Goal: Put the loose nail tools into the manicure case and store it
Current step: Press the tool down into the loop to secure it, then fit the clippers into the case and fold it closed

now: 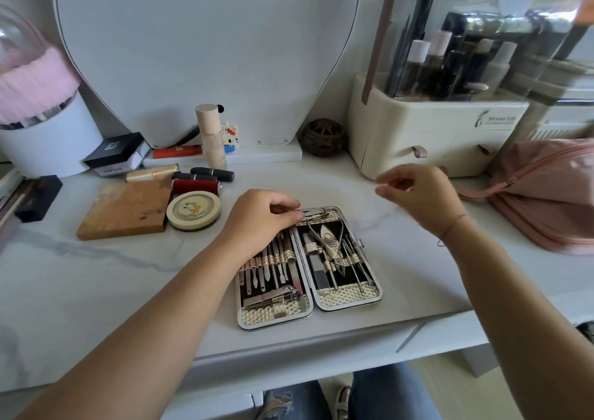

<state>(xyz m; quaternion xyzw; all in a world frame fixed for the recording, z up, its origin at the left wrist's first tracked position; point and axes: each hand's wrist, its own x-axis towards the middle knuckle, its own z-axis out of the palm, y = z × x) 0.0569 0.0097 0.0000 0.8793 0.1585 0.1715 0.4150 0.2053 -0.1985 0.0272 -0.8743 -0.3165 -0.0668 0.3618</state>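
Note:
The manicure case lies open and flat on the white marble table, with a gold lining and several metal tools strapped into both halves. My left hand rests over the top of the left half, fingertips pinched on a nail clipper at the case's upper edge. My right hand hovers above the table to the right of the case, fingers loosely curled and apart, with nothing visible in them. Nippers sit in the right half.
A cream cosmetics organiser with small drawers stands at the back right, next to a pink zip bag. To the left lie a wooden compact, a round tin, lipsticks and a bottle. A mirror stands behind.

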